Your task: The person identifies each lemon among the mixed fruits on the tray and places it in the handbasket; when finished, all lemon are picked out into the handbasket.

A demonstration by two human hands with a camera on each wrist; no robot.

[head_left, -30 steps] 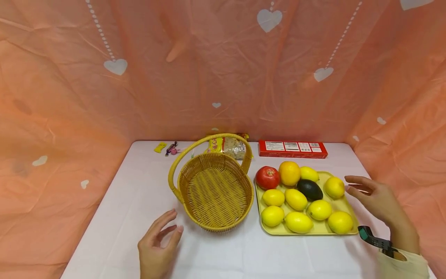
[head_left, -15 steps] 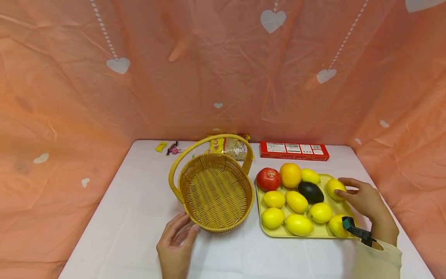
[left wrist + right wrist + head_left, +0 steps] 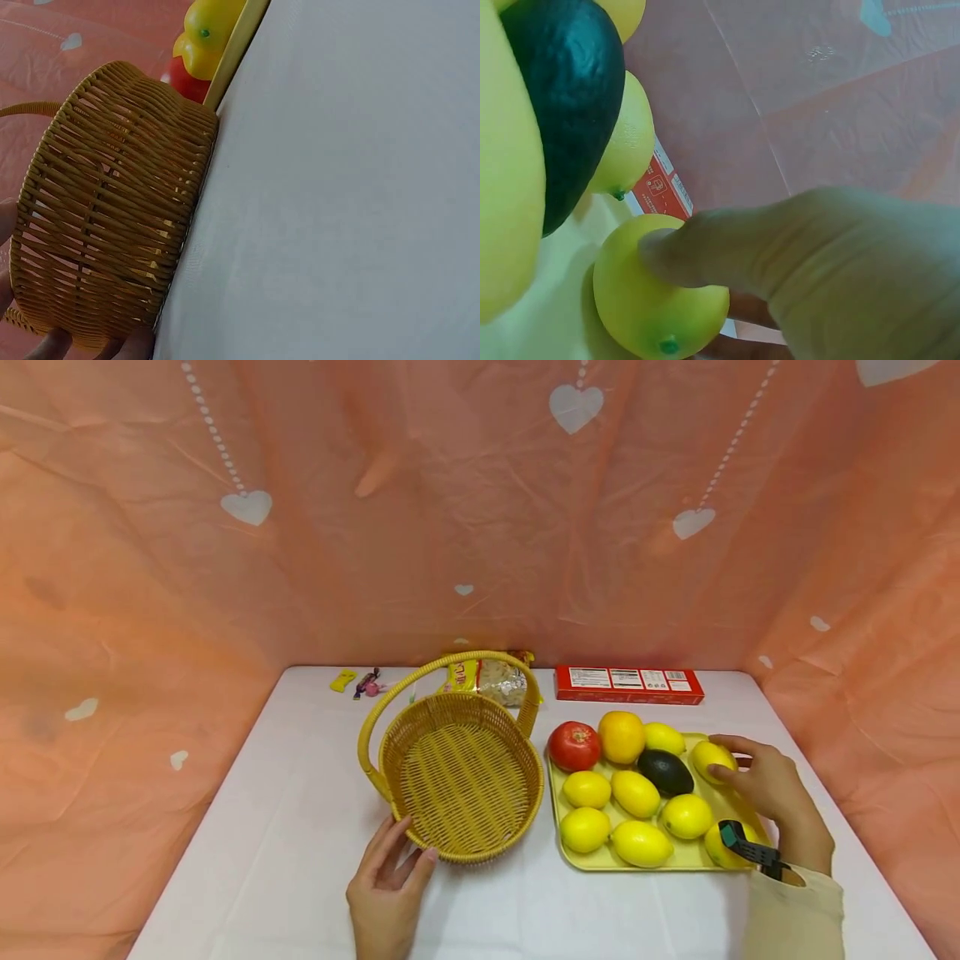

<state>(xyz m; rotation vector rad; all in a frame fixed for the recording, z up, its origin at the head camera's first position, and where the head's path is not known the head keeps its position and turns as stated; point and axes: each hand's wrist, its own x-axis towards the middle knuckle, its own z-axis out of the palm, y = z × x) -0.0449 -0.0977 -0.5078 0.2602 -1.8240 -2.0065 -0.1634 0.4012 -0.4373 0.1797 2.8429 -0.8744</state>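
The right hand [image 3: 772, 781] has hold of a lemon [image 3: 711, 762] at the far right corner of the yellow tray [image 3: 688, 855]. Its grip is only part-way closed, about as wide as the fruit: the thumb [image 3: 697, 251] lies across the near side, while the other fingers curve behind. The lemon sits to the left of the palm, between thumb and fingers, its green tip turned toward the wrist camera. It appears to rest on the tray.

The dark avocado [image 3: 665, 772] lies just left of that lemon, apart from the hand. Other lemons [image 3: 686, 816] are spread over the tray, one of them partly hidden below the right wrist, and an orange [image 3: 622, 737] and a red fruit [image 3: 574, 747] stand at the far left corner.

Left of the tray, the wicker basket [image 3: 465, 793] stands on the white worktop [image 3: 300, 793], its handle [image 3: 381, 714] leaning toward the far left. The left hand [image 3: 386, 889] holds the basket's near left side, half spread, with thumb and fingers bent around the outer wall and touching near the rim.

Along the worktop's far edge lie a red box [image 3: 628, 687], a snack bag [image 3: 501, 682] behind the basket, and wrapped sweets [image 3: 367, 683].
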